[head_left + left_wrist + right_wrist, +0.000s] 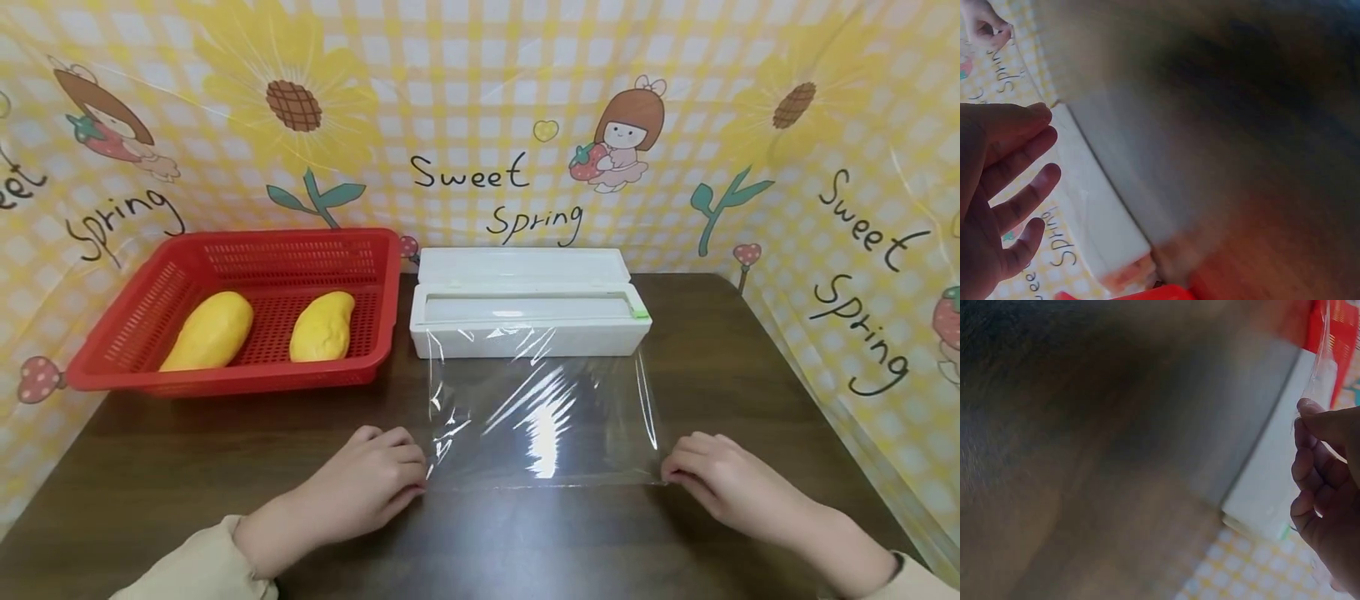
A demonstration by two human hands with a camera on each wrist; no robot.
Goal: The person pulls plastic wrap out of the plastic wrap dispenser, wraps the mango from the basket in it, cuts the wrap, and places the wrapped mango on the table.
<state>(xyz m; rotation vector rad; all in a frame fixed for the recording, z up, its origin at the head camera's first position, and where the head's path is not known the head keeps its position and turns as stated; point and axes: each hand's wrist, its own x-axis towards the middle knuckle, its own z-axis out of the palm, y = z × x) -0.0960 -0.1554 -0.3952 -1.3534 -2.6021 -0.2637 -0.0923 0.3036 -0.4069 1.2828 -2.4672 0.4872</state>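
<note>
Over the counter (750, 375), clear film (502, 437) stretches toward me from the white box (525, 287); the box lies straight ahead, its long axis left to right. My left hand (382, 473) pinches the film's near left corner; my right hand (723, 477), the near right; both hands look equally close to the box.

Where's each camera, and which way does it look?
Head: on the head, facing forward and down at clear film; left hand, right hand, sleeves show.
Left wrist: on that wrist, facing the white box; both hands show.
Right wrist: on that wrist, facing the box; right hand shows.
Both wrist views share the box and red basket.
</note>
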